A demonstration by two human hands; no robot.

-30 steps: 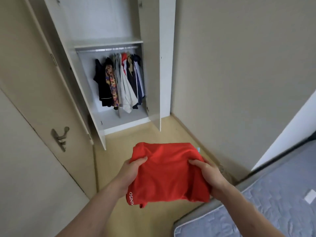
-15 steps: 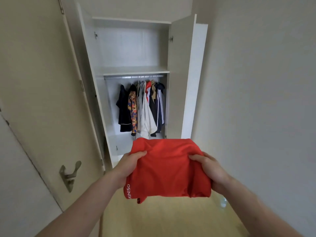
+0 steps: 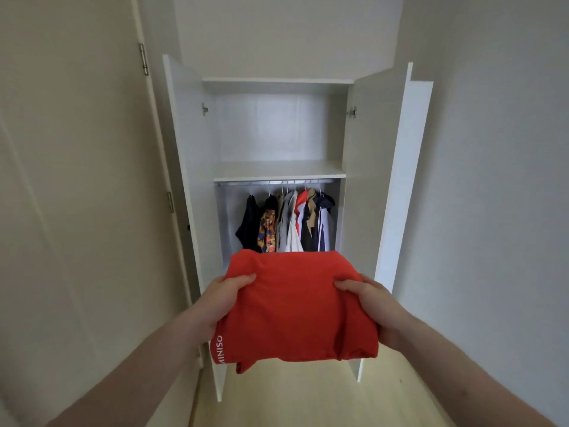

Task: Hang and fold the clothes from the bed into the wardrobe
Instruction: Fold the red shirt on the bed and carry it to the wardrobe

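Note:
A folded red garment [image 3: 295, 306] with white lettering on one edge is held flat in front of me. My left hand [image 3: 223, 298] grips its left side, thumb on top. My right hand [image 3: 374, 306] grips its right side the same way. Straight ahead stands the white wardrobe [image 3: 278, 171] with both doors open. Its upper shelf [image 3: 277, 169] is bare. Below it, several clothes [image 3: 288, 224] hang on a rail; the garment hides their lower ends.
The wardrobe's left door [image 3: 187, 192] and right door [image 3: 397, 180] swing out toward me. A beige room door [image 3: 77, 195] fills the left side. A plain wall [image 3: 498, 180] runs along the right. Light wooden floor [image 3: 308, 396] lies below.
The view has turned from the bed and risen to face the wardrobe head-on, which looks closer now. Both hands keep the same grip on the red garment and carry it higher.

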